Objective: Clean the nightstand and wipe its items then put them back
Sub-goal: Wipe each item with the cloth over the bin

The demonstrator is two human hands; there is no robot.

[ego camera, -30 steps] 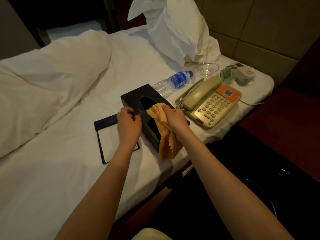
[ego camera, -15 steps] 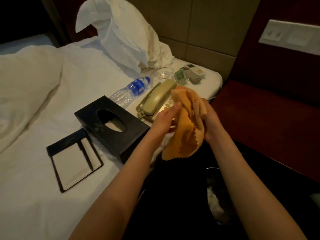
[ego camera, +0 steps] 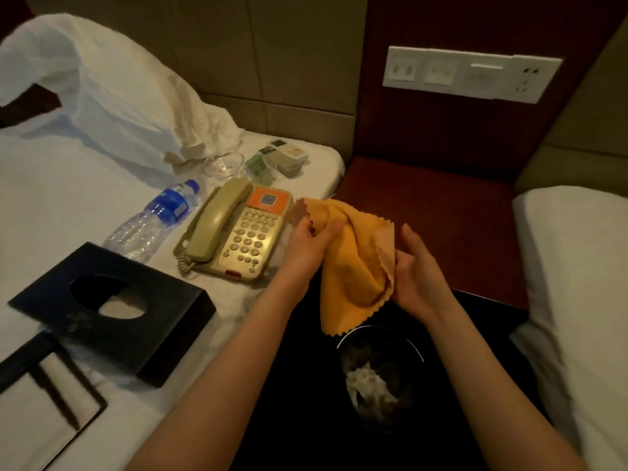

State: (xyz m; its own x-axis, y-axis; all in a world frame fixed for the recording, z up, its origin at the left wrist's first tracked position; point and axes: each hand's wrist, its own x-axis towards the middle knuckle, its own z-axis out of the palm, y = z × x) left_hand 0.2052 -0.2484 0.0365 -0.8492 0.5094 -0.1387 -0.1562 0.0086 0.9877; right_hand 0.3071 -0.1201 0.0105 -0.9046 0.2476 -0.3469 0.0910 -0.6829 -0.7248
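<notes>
An orange cloth (ego camera: 353, 263) hangs between my hands in front of the dark red nightstand (ego camera: 438, 226). My left hand (ego camera: 309, 243) grips its upper left part. My right hand (ego camera: 414, 277) holds its right edge, fingers partly spread. On the white bed (ego camera: 68, 185) lie the nightstand's items: a beige telephone (ego camera: 238, 232), a black tissue box (ego camera: 115, 311), a water bottle (ego camera: 153, 219), a glass ashtray (ego camera: 222, 164), a small green box (ego camera: 260, 168), a remote holder (ego camera: 289, 156) and a black notepad holder (ego camera: 40, 406).
A black bin (ego camera: 380, 375) with crumpled paper stands on the dark floor below the cloth. A second bed's edge (ego camera: 574, 266) is at the right. A white socket panel (ego camera: 469, 73) is on the wall above the nightstand. A pillow (ego camera: 112, 93) leans behind the items.
My view has swung right from the tissue box to the nightstand. Both hands left the box and lifted the cloth; they now spread it apart over the bin.
</notes>
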